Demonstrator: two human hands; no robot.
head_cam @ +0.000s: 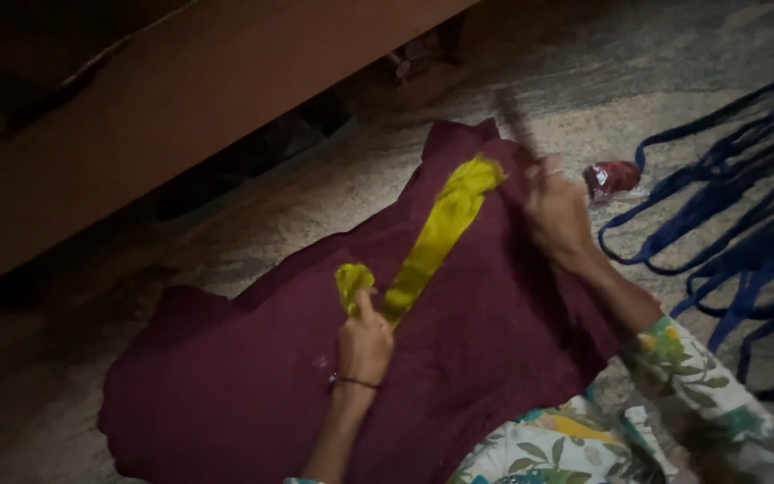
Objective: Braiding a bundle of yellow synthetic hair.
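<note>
A dark maroon cloth [253, 376] lies spread on the floor in front of me. Across it runs a yellow-green strip of fabric [436, 237], slanting from the middle up to the right. My left hand [365, 341], with a thin bracelet at the wrist, pinches the bunched lower end of the strip. My right hand [557, 211] is at the cloth's upper right edge, next to the strip's far end, closed around a thin dark stick-like tool [514, 121] that is blurred by motion.
Long dark blue straps [736, 206] lie looped on the patterned floor at the right. A small red-and-white wrapped item [611, 177] sits just beyond my right hand. A wooden furniture edge [181, 99] runs across the upper left, dark underneath. My floral garment [584, 444] fills the bottom.
</note>
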